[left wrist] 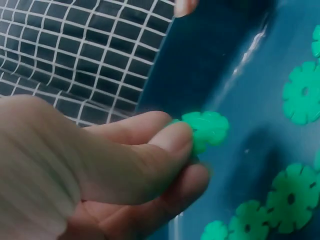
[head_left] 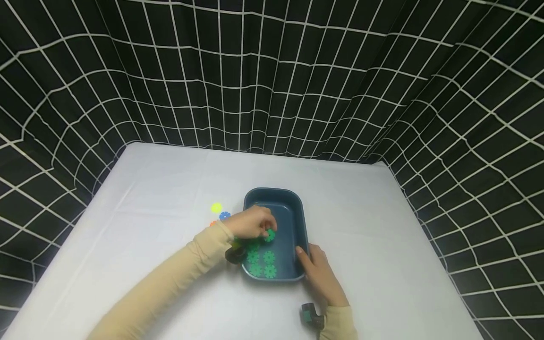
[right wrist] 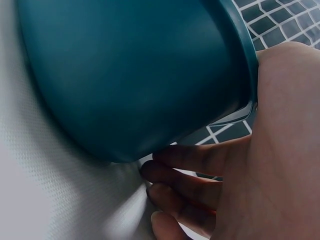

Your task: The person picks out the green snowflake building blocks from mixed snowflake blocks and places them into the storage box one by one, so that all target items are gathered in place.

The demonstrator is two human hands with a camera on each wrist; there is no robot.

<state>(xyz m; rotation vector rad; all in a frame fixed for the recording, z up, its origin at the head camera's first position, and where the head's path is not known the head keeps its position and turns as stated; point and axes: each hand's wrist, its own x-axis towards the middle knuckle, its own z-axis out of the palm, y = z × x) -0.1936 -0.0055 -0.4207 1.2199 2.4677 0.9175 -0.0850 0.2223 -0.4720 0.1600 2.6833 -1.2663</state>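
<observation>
Over the blue tray (head_left: 302, 222), my left hand (head_left: 251, 223) pinches a green notched, flower-shaped disc (left wrist: 209, 129) between thumb and fingers. Several more green discs (head_left: 269, 258) lie flat on the tray floor at its near end, roughly in rows. My right hand (head_left: 321, 275) grips the tray's right side near the front corner, thumb over the rim. In the right wrist view, the other fingers (right wrist: 192, 162) are beside and under the tray's outer wall (right wrist: 135, 85). My left hand and wrist hide part of the tray's left side.
Just left of the tray on the white-covered table (head_left: 170, 189) lie a yellow disc (head_left: 216, 208), a blue disc (head_left: 225, 216) and a partly covered orange disc (head_left: 213, 223). Dark curtains with a white grid (head_left: 255, 71) surround the table. A black wrist device (head_left: 312, 315) sits beside my right sleeve.
</observation>
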